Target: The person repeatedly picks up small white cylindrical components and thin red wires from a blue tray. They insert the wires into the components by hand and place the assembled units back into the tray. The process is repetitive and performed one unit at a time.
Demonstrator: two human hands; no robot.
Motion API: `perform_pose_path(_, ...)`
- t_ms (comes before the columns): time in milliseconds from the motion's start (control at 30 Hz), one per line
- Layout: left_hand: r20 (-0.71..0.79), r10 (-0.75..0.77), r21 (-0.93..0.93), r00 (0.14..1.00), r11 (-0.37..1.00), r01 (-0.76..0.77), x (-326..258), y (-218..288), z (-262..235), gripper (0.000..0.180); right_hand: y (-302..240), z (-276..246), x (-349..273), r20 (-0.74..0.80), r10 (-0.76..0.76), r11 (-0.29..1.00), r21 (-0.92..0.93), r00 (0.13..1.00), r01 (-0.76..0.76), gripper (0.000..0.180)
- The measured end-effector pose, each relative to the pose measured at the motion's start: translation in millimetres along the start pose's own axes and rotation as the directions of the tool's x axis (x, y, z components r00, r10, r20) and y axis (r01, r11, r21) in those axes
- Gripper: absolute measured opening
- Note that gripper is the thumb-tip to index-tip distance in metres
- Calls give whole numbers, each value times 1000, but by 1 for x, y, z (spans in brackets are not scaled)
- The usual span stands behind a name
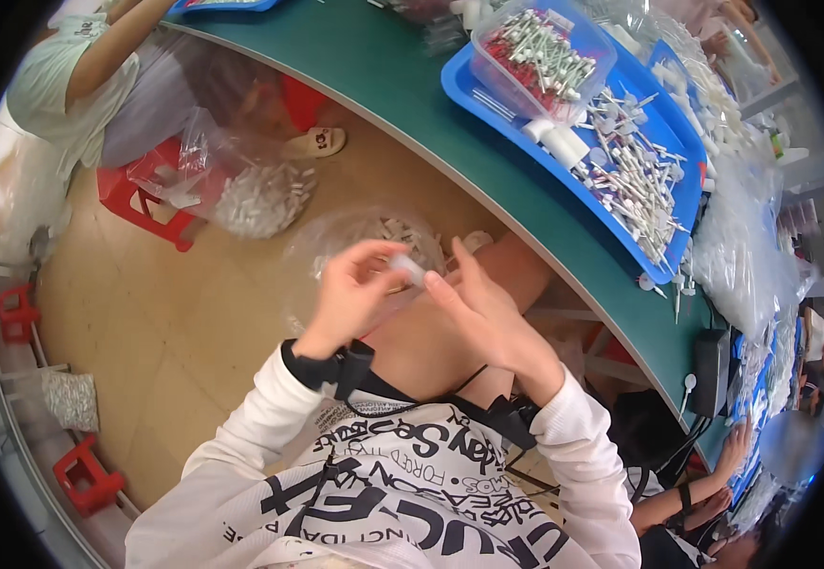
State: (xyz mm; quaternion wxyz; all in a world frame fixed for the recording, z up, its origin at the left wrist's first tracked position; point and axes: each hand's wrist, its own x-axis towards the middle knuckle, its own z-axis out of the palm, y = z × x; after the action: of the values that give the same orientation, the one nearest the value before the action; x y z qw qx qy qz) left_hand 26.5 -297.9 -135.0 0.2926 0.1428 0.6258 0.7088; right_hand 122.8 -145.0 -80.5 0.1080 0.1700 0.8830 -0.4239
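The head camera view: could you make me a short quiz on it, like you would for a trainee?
1. True or false: the left hand is empty.
2. Multiple choice: the large tray on the green table is A) yellow, B) red, C) blue.
3. Fill in: the stool beside the filled clear bag is coloured ____.

Key: 1. False, it holds a small white piece. 2. C. 3. Red.
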Motion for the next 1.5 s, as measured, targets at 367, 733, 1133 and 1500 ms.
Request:
perform_pose_path(367, -109, -406, 637, 907, 672, 377, 97, -231, -119, 80, -5, -125, -52, 38, -186, 950, 262, 982, 170, 36)
perform_pose_path(733, 882, -459, 441, 109, 721, -534, 77, 131, 68, 22, 97, -260, -9, -691, -243, 958, -280, 681, 57, 20)
perform_pose_path(1133, 737, 341, 434, 584, 425, -795, 175, 148, 240, 20, 102, -244, 10, -864, -214, 971, -238, 456, 5, 20)
perform_pose_path(1500, 798, 75, 567, 597, 240, -788, 179, 113, 279, 22, 116, -301, -17, -873, -48, 995, -86, 486, -56, 22)
